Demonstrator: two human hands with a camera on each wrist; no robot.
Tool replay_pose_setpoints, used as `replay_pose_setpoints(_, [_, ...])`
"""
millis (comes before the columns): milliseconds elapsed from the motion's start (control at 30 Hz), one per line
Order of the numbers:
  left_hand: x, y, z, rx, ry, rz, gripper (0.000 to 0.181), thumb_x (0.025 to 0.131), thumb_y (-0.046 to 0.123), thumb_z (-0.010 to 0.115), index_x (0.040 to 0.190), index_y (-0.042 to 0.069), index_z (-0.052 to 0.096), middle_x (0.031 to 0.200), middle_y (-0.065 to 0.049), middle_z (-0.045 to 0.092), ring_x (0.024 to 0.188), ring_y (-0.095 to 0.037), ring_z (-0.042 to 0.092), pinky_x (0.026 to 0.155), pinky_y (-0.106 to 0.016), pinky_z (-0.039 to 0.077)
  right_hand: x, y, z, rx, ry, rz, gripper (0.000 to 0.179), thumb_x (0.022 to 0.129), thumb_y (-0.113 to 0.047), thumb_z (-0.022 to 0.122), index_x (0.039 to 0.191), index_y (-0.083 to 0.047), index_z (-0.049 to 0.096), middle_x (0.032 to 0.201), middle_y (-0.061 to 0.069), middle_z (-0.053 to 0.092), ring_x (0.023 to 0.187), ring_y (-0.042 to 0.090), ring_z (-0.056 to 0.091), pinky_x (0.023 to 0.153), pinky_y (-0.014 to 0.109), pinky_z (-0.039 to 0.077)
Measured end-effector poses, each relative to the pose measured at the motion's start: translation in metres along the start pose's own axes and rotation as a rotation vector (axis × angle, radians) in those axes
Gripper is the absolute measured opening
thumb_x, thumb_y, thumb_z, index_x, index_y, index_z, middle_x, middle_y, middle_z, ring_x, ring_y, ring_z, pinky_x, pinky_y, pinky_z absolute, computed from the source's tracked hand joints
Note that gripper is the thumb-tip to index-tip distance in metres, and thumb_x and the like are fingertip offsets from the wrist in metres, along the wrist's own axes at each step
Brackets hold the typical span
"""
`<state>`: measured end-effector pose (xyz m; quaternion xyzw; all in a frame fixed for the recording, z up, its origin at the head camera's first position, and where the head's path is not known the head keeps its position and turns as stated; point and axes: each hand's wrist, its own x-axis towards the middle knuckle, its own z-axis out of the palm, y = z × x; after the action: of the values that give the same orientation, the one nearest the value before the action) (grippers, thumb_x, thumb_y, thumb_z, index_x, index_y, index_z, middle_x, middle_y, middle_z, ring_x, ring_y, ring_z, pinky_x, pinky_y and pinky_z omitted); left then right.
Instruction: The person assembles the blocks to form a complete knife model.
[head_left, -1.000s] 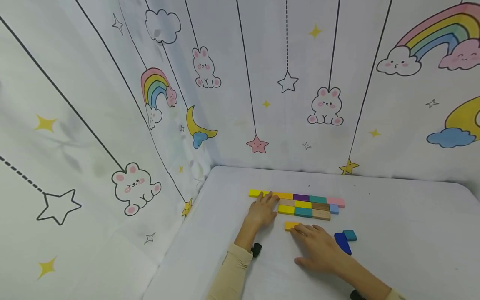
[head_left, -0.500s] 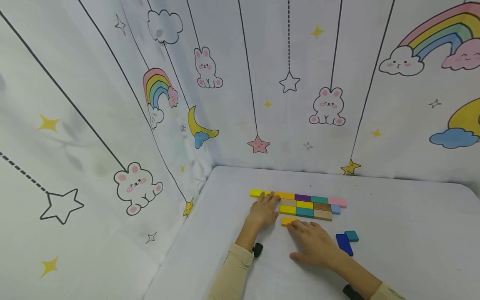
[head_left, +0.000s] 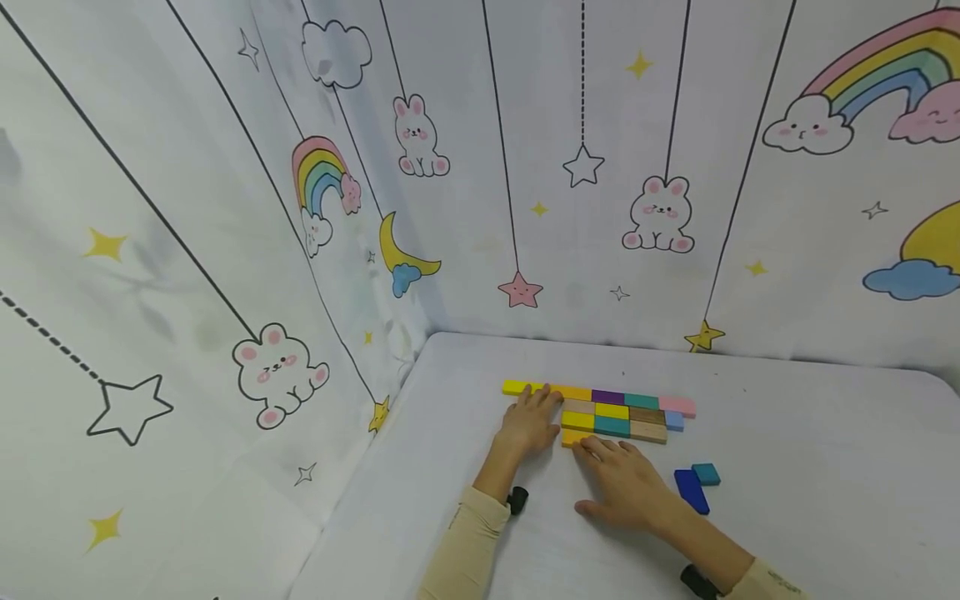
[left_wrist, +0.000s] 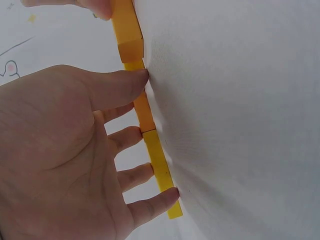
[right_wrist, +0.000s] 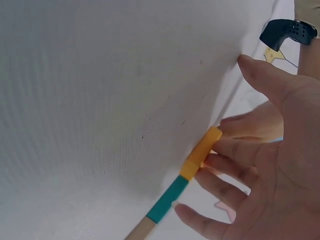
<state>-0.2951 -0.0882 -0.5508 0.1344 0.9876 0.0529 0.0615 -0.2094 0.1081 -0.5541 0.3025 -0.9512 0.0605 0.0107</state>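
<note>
Flat coloured blocks lie in joined rows on the white table [head_left: 810,467]. The back row runs from a yellow block [head_left: 514,387] through orange, a purple block [head_left: 607,397] and teal to a pink block [head_left: 677,406]. My left hand [head_left: 529,422] rests at the row's left part, fingertips on its yellow and orange blocks; its thumb touches an edge in the left wrist view. My right hand [head_left: 626,486] has extended fingertips against an orange block [head_left: 572,437], which sits at the front left, up against a yellow block [head_left: 577,420]. Its thumb is spread away from the block.
Right of my right hand lie a dark blue slanted block [head_left: 692,492] and a teal block [head_left: 706,474], apart from the rows. A printed cloth wall [head_left: 450,250] stands behind and left of the table.
The orange block under my right fingertips has moved away from me and slightly left, up to the front row. My right hand has moved with it; the left hand stays in place.
</note>
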Motion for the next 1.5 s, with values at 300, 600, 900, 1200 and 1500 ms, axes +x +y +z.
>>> replay_pose_setpoints(300, [0.002, 0.001, 0.004, 0.004, 0.001, -0.006, 0.056, 0.106, 0.04, 0.06, 0.158, 0.034, 0.039, 0.171, 0.003, 0.029, 0.157, -0.032, 0.025, 0.12, -0.056, 0.038, 0.002, -0.001, 0.004, 0.001, 0.003, 0.005, 0.091, 0.082, -0.067, 0.078, 0.15, -0.01, 0.057, 0.153, 0.011, 0.053, 0.138, 0.035, 0.052, 0.113, 0.067, 0.04])
replay_pose_setpoints(600, [0.0, 0.002, 0.004, -0.01, 0.005, -0.016, 0.056, 0.105, 0.04, 0.061, 0.157, 0.034, 0.04, 0.171, 0.003, 0.03, 0.158, -0.031, 0.025, 0.12, -0.056, 0.037, 0.004, -0.002, 0.003, -0.015, -0.001, 0.008, 0.091, 0.083, -0.067, 0.077, 0.151, -0.01, 0.056, 0.153, 0.011, 0.052, 0.139, 0.035, 0.051, 0.113, 0.067, 0.04])
replay_pose_setpoints(900, [0.006, 0.0, 0.009, -0.004, -0.01, -0.036, 0.059, 0.106, 0.042, 0.06, 0.159, 0.036, 0.037, 0.172, 0.005, 0.026, 0.159, -0.03, 0.02, 0.122, -0.055, 0.035, 0.005, -0.002, 0.007, -0.028, 0.009, 0.021, 0.091, 0.082, -0.069, 0.076, 0.152, -0.013, 0.055, 0.154, 0.009, 0.052, 0.14, 0.032, 0.051, 0.114, 0.066, 0.04])
replay_pose_setpoints(1200, [0.001, 0.002, 0.002, 0.0, 0.012, -0.019, 0.057, 0.105, 0.041, 0.062, 0.157, 0.033, 0.041, 0.17, 0.003, 0.031, 0.157, -0.032, 0.026, 0.119, -0.055, 0.04, 0.006, -0.004, 0.007, -0.013, 0.018, 0.035, 0.09, 0.084, -0.067, 0.076, 0.151, -0.011, 0.056, 0.153, 0.011, 0.052, 0.14, 0.035, 0.05, 0.113, 0.066, 0.041])
replay_pose_setpoints(1500, [0.001, 0.003, 0.001, 0.012, 0.005, -0.023, 0.057, 0.106, 0.042, 0.059, 0.159, 0.034, 0.038, 0.171, 0.003, 0.029, 0.157, -0.031, 0.025, 0.12, -0.056, 0.038, 0.008, -0.002, 0.012, -0.006, 0.034, 0.045, 0.091, 0.083, -0.067, 0.078, 0.151, -0.012, 0.055, 0.154, 0.012, 0.052, 0.14, 0.035, 0.05, 0.112, 0.066, 0.041])
